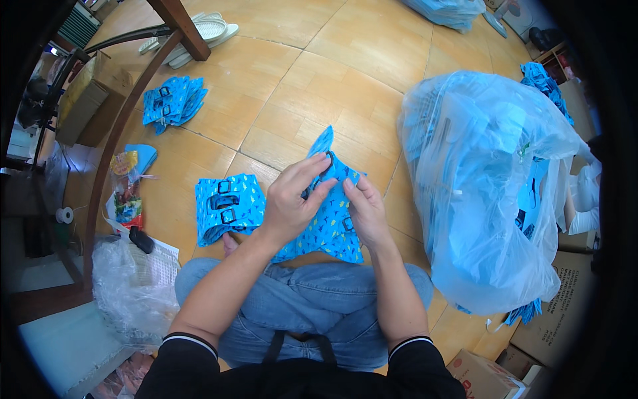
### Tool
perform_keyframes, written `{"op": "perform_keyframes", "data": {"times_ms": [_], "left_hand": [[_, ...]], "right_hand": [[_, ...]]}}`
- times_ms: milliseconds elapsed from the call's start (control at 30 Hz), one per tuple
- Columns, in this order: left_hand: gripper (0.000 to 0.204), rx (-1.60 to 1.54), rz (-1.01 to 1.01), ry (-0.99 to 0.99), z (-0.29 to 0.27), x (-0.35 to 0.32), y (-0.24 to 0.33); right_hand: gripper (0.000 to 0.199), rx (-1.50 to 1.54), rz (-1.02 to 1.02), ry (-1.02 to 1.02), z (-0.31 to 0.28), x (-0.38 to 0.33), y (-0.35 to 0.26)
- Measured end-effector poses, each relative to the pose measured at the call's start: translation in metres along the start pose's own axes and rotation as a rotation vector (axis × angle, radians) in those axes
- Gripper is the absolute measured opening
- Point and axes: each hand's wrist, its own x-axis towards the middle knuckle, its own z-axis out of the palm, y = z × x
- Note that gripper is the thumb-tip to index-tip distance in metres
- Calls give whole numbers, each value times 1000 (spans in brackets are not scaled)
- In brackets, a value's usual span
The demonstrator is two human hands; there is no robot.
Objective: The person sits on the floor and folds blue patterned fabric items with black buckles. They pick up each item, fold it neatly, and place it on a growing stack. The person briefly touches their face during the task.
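The left hand (289, 199) pinched a dark buckle (323, 171) between thumb and curled fingers, gripping it tight at the upper edge of a blue patterned fabric piece (325, 223). The right hand (367, 211) lay just beside it, fingers flat and pressed down on the same fabric, the thumb tucked against the cloth near a second small dark buckle; it closed on nothing so much as held the piece down. The fabric piece rested across the person's knees and onto the wooden floor (345, 73), a pointed end of it sticking up past the fingers. The person sat cross-legged in blue jeans (312, 302) with dark sleeves at the wrists. Just to the left of the hands lay a small stack of like blue pieces (229, 206) with dark buckles on top, touching the floor. Farther off to the upper left sat another pile of blue pieces (174, 100). To the right stood a large clear plastic bag (482, 193) stuffed with more blue fabric. At the lower left lay crumpled clear plastic (133, 286), and cardboard boxes (485, 376) sat at the lower right.
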Motion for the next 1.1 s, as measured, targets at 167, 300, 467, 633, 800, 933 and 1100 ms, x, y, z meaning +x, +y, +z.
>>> {"op": "perform_keyframes", "data": {"times_ms": [167, 300, 467, 633, 800, 933, 1100], "left_hand": [[22, -252, -357, 7, -6, 2, 5], [20, -381, -388, 1, -8, 1, 5], [20, -264, -295, 39, -4, 0, -4], [40, 102, 87, -94, -4, -1, -5], [49, 64, 4, -175, 1, -3, -3], [37, -85, -173, -130, 1, -3, -11], [25, -467, -548, -23, -4, 0, -24]], "right_hand": [[27, -38, -49, -67, 7, -2, -2], [29, -4, -2, -102, 6, -2, -8], [31, -324, 21, -129, 17, -9, 7], [28, -463, 146, -32, 13, -6, 12], [17, 9, 47, 79, -5, 1, -1], [22, -51, -4, 19, 0, -1, -1], [33, -135, 22, -103, 7, -7, -6]]}}
